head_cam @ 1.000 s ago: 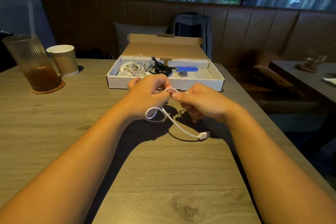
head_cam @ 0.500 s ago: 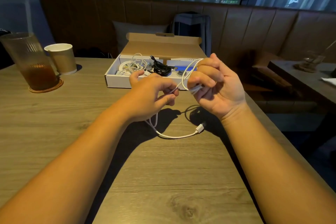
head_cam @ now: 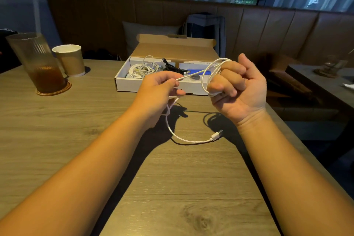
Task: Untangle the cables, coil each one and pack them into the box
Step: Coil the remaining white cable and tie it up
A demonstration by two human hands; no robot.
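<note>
Far left of the box (head_cam: 125,84), a ribbed glass (head_cam: 35,59) of amber drink stands on a round coaster (head_cam: 53,91), with a paper cup (head_cam: 69,60) just beside it on the side toward the box. The box itself lies open on the wooden table (head_cam: 172,188), its lid flap folded back. In its left part sits a bundle of white cables (head_cam: 142,68), a black cable (head_cam: 171,67) lies at its middle, and a blue item (head_cam: 198,73) sits to the right of that.

Just in front of the box, your left hand (head_cam: 159,92) pinches the white cable (head_cam: 191,141) between thumb and forefinger, the other fingers curled loosely beneath. From that pinch one stretch runs taut, up and to the right across the front of the box, to your right hand (head_cam: 239,86). Another stretch drops from under the left hand onto the table on your side of the box and curves right to the plug (head_cam: 216,135), which lies flat on the wood.

Your right hand is raised at the box's right front corner, palm turned toward you, fingers curled in, with several turns of the white cable looped around them. Well right of the box, a second table (head_cam: 314,82) holds a glass too dim to make out.
</note>
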